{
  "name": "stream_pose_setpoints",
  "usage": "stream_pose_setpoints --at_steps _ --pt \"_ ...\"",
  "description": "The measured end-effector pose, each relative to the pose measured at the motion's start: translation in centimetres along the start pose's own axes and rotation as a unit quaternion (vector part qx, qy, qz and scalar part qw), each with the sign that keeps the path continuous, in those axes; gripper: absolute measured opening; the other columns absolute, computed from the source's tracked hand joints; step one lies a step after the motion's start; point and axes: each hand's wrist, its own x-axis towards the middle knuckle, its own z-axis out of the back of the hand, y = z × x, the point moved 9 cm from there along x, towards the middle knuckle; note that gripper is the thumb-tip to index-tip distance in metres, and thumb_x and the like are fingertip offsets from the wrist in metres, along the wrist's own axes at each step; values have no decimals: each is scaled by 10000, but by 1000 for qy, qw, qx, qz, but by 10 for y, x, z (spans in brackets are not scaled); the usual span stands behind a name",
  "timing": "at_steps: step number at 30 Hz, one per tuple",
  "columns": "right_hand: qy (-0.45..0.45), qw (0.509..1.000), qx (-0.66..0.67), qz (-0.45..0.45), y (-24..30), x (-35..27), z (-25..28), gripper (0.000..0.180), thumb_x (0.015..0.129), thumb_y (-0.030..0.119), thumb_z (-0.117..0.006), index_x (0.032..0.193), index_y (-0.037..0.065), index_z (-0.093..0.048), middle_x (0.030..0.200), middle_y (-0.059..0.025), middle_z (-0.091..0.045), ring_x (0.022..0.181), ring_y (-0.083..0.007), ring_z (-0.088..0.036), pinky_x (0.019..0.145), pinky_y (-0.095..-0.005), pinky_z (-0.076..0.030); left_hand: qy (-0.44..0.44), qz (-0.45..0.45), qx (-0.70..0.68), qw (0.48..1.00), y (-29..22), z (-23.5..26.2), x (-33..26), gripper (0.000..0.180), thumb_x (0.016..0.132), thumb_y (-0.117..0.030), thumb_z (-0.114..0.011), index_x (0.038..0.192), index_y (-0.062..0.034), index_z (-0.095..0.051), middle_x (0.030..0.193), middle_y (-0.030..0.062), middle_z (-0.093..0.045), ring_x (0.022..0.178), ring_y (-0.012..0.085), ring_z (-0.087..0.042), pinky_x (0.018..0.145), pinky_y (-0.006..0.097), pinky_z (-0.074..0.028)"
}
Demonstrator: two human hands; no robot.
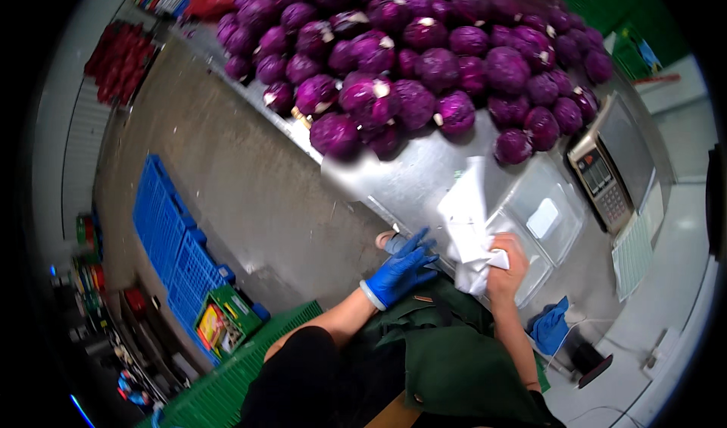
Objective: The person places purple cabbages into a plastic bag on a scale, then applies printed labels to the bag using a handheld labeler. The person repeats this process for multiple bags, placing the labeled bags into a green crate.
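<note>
My left hand point(404, 270) wears a blue glove. Its fingers are stretched apart with nothing in them, over the table's near edge in front of my green apron point(454, 352). Bare, my right hand point(507, 269) is closed around the lower end of a crumpled white sheet point(466, 208); whether that is cloth or thin plastic I cannot tell. The sheet hangs over the metal table point(409, 174), slightly blurred. Right beside it lies a clear plastic container with its lid open point(544, 216), partly hidden by my right hand.
Many red cabbages point(413, 104) are heaped across the table's far side. A scale point(602, 172) and a pale green pad point(634, 257) are on the right, with a blue glove or cloth point(550, 324) below. Blue pallets point(163, 220) and a green crate point(227, 318) lie on the left.
</note>
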Motion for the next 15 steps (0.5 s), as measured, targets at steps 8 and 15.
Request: stream_pose_setpoints --at_steps 8,15 --pt "314 854 -206 359 87 -83 -101 90 685 145 -603 759 102 -578 724 -39 -507 627 -209 -537 563 -346 -448 103 80 -122 984 47 -20 19 301 985 -185 -545 1259 -65 -578 1087 27 -644 971 113 -606 851 245 -491" --pt "272 893 -233 272 105 -90 -91 527 729 136 -701 1227 37 -559 1364 -179 -437 1280 -363 -403 1069 -490 -305 46 -165 -165 971 -55 -8 -6 365 891 -89 -550 1234 31 -514 1079 135 -641 961 256 -659 815 363 -560"
